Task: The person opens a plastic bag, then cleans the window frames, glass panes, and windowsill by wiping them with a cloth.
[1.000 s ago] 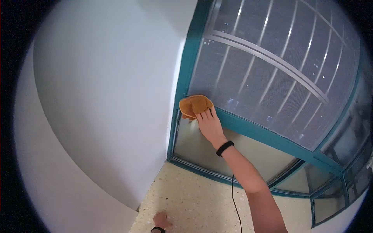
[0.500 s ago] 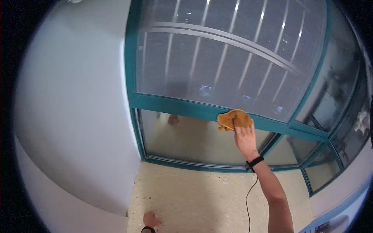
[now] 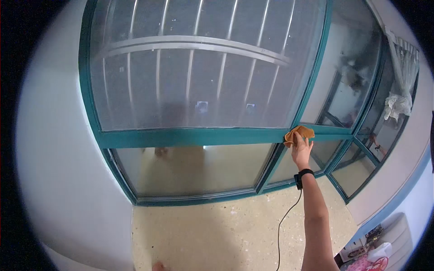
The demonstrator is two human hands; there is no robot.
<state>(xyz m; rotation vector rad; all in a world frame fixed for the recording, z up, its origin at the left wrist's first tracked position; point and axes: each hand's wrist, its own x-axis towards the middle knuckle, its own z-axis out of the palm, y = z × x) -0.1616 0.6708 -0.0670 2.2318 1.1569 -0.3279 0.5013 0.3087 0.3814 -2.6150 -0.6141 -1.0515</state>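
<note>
My right hand (image 3: 301,154) presses an orange-brown cloth (image 3: 304,132) against the green horizontal rail (image 3: 194,138) of the window, where it meets an upright bar. The cloth is bunched beneath my fingers. A black band with a small box (image 3: 299,180) sits on my right wrist, and a thin dark cable (image 3: 280,226) hangs from it. Only a small part of my left hand (image 3: 158,267) shows at the bottom edge, over the speckled sill (image 3: 194,235); its fingers cannot be made out.
Above the rail is a large glass pane (image 3: 172,99) with metal bars behind it. A white wall (image 3: 54,135) stands on the left. A tied pale curtain (image 3: 398,106) hangs at the right. Several items, including a pink patterned thing (image 3: 361,263), lie at the lower right.
My right hand has slid the cloth rightward along the green rail to the upright bar. The view has turned right, and my left hand has mostly left the picture.
</note>
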